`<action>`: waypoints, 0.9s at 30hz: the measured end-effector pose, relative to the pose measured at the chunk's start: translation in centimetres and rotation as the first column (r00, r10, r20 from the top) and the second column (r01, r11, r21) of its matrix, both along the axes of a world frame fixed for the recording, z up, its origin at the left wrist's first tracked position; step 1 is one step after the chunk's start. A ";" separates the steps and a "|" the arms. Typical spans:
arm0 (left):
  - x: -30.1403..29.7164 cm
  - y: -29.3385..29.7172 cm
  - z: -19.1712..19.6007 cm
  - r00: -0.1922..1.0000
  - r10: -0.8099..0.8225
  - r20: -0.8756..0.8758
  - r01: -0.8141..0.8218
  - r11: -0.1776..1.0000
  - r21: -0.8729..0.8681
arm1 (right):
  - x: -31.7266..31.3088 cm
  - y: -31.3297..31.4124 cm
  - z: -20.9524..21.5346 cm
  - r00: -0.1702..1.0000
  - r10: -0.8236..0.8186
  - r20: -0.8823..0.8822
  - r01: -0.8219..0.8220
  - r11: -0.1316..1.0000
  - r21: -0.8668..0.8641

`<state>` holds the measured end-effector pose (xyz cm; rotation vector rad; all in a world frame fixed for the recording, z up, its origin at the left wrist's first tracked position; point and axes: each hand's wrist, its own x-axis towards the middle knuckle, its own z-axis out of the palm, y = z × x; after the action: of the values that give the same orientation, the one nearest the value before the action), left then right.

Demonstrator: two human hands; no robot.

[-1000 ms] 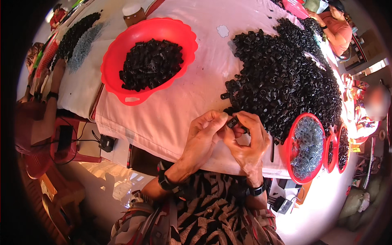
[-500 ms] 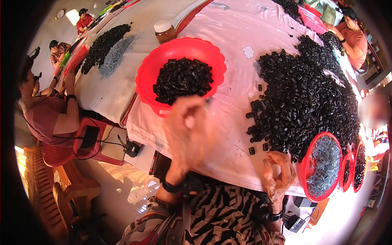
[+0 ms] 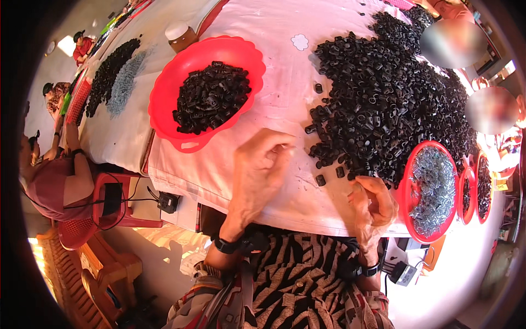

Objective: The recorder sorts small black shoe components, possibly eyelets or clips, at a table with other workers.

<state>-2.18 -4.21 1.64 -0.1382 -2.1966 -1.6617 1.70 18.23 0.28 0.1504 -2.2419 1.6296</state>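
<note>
Scalloped round plastic basin (image 3: 165, 88), bright red; heaped small hollow plastic pieces (image 3: 383, 104), glossy black; draped cloth tablecover (image 3: 282, 93), pale pink; oval plastic dish (image 3: 406, 197), red; small translucent bits (image 3: 434, 192) inside, blue-grey; squat amber-brown jar (image 3: 185, 41), white-lidded; wearer's garment (image 3: 290, 274), zebra-striped black and beige.

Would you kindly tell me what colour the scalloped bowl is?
The scalloped bowl is red; it shows in the head view.

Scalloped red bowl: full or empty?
Partly full: small black pieces are heaped inside the scalloped red bowl, leaving much of its inside bare.
</note>
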 end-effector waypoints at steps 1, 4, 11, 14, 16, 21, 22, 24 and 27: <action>-0.2 0.6 -0.2 0.998 -0.066 0.010 0.066 0.995 -0.079 | 0.0 -0.1 -0.1 1.000 -0.002 -0.001 0.002 1.000 -0.027; 0.1 2.5 -0.3 0.988 -0.147 0.036 0.151 0.975 -0.165 | 0.1 0.4 -0.5 1.000 0.013 -0.018 -0.013 1.000 -0.001; 1.8 4.1 -0.4 0.969 -0.229 0.092 0.243 0.947 -0.208 | 0.6 0.8 0.4 0.998 -0.055 0.013 0.055 0.998 -0.010; 2.2 4.9 -0.9 0.968 -0.236 0.085 0.250 0.929 -0.272 | 0.9 1.0 0.5 0.995 -0.093 0.029 0.096 0.991 -0.093; 2.0 5.1 -1.4 0.979 -0.190 -0.070 0.142 0.892 -0.430 | 1.1 2.0 0.5 0.996 -0.078 -0.034 0.077 0.996 -0.046; 2.1 3.9 -0.6 0.978 -0.202 0.058 0.210 0.939 -0.272 | 1.5 5.6 3.9 0.970 -0.222 -0.102 0.227 0.973 0.044; 1.9 3.8 -0.8 0.983 -0.183 0.029 0.186 0.967 -0.176 | 1.6 6.7 4.7 0.947 -0.302 -0.112 0.311 0.948 0.067; 1.9 4.2 -0.8 0.985 -0.171 0.001 0.171 0.983 -0.063 | 1.7 9.2 5.6 0.917 -0.397 -0.020 0.397 0.910 0.117; 2.2 4.4 -0.3 0.967 -0.214 0.137 0.139 0.898 0.418 | 1.5 11.7 5.2 0.905 -0.424 0.032 0.406 0.884 0.231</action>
<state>-0.03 0.15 1.36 -0.0779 -1.9504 -2.2776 3.19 29.89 5.51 -0.3297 -2.3077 1.1794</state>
